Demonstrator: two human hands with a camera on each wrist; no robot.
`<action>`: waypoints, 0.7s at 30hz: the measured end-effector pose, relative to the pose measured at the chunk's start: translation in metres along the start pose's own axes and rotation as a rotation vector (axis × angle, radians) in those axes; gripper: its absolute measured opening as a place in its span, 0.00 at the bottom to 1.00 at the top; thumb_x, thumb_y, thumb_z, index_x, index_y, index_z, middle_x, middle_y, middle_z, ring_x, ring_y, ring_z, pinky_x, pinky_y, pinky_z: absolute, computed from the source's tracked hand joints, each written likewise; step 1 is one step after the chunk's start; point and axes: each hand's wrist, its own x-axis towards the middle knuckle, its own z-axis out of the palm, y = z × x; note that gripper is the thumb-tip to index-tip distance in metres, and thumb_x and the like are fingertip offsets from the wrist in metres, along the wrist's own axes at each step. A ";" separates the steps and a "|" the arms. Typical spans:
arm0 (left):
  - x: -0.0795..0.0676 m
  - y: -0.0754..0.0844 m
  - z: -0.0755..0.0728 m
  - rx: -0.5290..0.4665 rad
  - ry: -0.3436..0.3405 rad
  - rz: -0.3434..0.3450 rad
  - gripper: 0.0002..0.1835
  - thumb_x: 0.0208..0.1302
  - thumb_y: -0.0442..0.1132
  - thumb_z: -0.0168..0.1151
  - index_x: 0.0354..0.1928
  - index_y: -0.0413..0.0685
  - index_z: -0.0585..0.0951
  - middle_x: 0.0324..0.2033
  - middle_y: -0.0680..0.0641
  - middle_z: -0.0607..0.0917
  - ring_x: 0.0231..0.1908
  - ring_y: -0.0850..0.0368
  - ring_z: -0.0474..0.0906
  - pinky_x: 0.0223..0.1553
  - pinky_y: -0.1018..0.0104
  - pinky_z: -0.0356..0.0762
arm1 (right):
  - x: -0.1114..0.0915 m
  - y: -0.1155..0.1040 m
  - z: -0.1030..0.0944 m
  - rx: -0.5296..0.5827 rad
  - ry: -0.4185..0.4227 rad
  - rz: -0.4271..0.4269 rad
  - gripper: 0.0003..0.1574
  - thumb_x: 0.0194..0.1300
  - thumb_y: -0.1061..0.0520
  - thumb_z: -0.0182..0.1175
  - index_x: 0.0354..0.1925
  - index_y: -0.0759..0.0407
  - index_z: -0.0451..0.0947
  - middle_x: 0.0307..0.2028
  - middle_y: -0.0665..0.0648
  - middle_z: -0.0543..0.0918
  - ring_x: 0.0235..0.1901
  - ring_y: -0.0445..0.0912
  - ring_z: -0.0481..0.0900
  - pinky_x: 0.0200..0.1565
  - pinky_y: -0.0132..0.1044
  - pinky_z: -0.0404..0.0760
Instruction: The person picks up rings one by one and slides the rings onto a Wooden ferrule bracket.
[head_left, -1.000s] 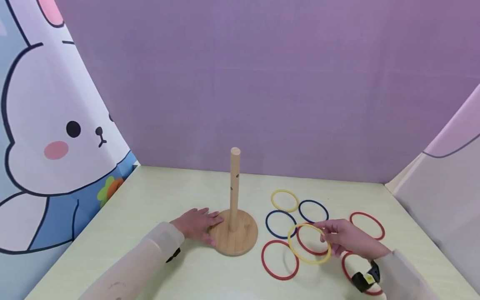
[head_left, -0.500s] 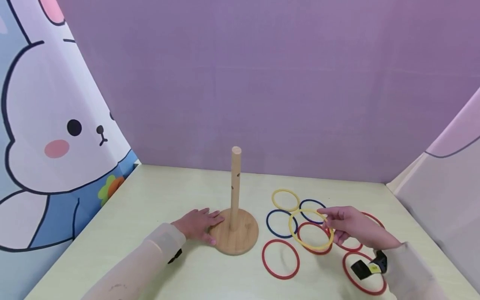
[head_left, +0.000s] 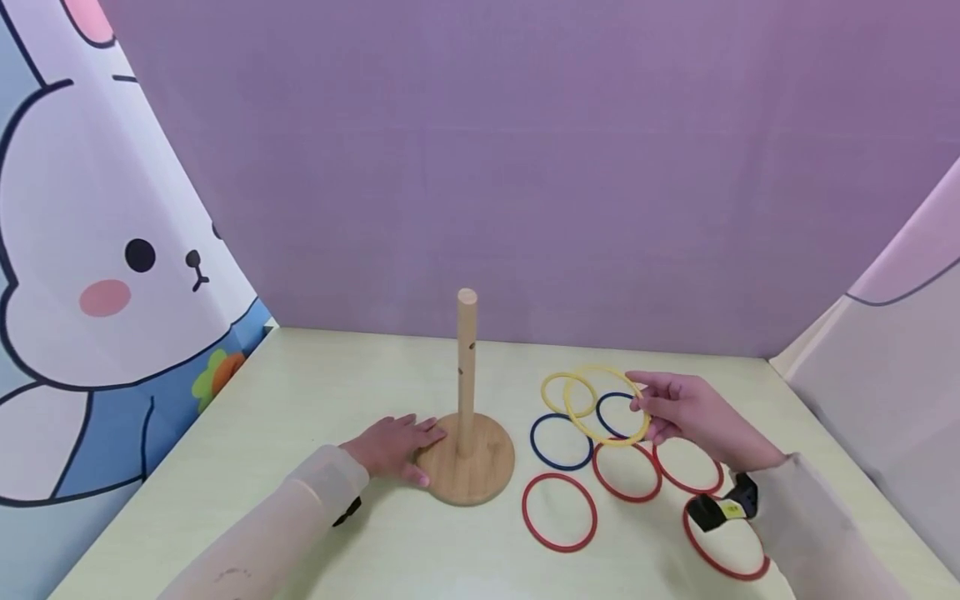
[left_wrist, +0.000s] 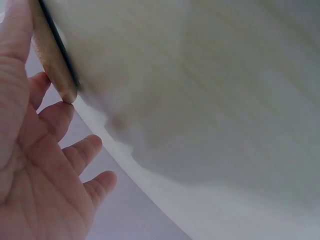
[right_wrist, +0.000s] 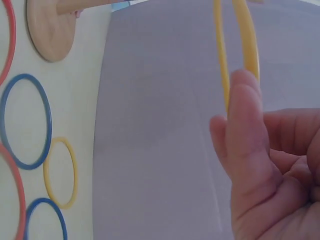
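Note:
My right hand [head_left: 686, 412] pinches a thin yellow ring [right_wrist: 248, 40] between thumb and fingers. In the head view it is raised and tilted, overlapping a blue ring and another yellow ring behind it. My left hand [head_left: 392, 448] lies with spread fingers on the left edge of a round wooden base [head_left: 487, 467]. A bare upright wooden post [head_left: 466, 367] stands from that base. The left wrist view shows fingertips right at the rim of the base [left_wrist: 50, 55].
Right of the base, several red rings [head_left: 562, 549], two blue rings [right_wrist: 49, 120] and one yellow ring [right_wrist: 75, 170] lie on the pale table. A purple cloth [head_left: 480, 167] hangs behind, and a rabbit-printed cloth [head_left: 60, 208] covers the left side.
My right hand has raised the yellow ring and moved it away from me, from over the red rings to over the blue and yellow ones. My left hand has stayed on the base.

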 end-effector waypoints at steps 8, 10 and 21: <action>-0.002 0.007 -0.004 -0.007 -0.026 -0.042 0.44 0.52 0.57 0.69 0.68 0.43 0.67 0.67 0.37 0.66 0.63 0.30 0.62 0.60 0.38 0.61 | 0.007 -0.018 0.003 -0.082 0.030 -0.038 0.33 0.70 0.65 0.50 0.68 0.76 0.55 0.37 0.60 0.79 0.24 0.44 0.79 0.33 0.35 0.83; -0.002 0.010 -0.005 0.019 -0.032 -0.057 0.44 0.52 0.57 0.69 0.68 0.44 0.68 0.67 0.38 0.67 0.64 0.31 0.62 0.60 0.38 0.61 | 0.009 -0.021 0.003 -0.091 0.035 -0.032 0.33 0.70 0.64 0.51 0.69 0.74 0.55 0.39 0.61 0.79 0.25 0.46 0.80 0.34 0.35 0.83; 0.001 0.009 -0.002 0.063 -0.038 -0.093 0.44 0.52 0.57 0.68 0.69 0.47 0.67 0.67 0.40 0.67 0.64 0.35 0.62 0.61 0.39 0.61 | 0.022 -0.038 0.010 -0.057 0.052 -0.051 0.32 0.71 0.65 0.50 0.70 0.70 0.56 0.41 0.63 0.79 0.26 0.45 0.80 0.34 0.35 0.83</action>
